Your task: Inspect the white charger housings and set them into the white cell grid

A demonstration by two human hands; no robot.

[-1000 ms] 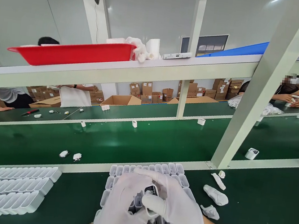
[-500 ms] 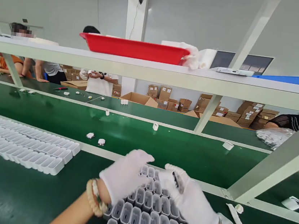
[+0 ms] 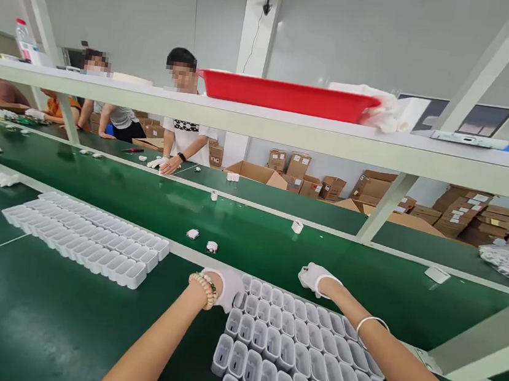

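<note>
My left hand [image 3: 227,290], in a white glove with a bead bracelet at the wrist, is at the far left corner of the rows of open white plastic housings [image 3: 273,340]. Its fingers curl down against the corner housings; what they hold, if anything, is hidden. My right hand [image 3: 319,280], also gloved, reaches past the rows over the green conveyor belt [image 3: 256,249]. Its fingers are curled together, and I cannot make out anything in them. Two small white parts with dark edges, one [image 3: 192,233] and another [image 3: 211,247], lie on the belt left of my right hand.
More white housings [image 3: 90,243] stand in rows at the left. A white housing [image 3: 297,226] and a white piece [image 3: 437,275] sit on the belt. Overhead runs a shelf [image 3: 253,125] with a red tray [image 3: 289,98]; a slanted post [image 3: 486,342] stands right. Co-workers stand across the belt.
My right hand has moved away from my left, out over the belt; the small dark-edged part it held no longer shows. My left hand has lowered to the housings' corner. The view has turned left.
</note>
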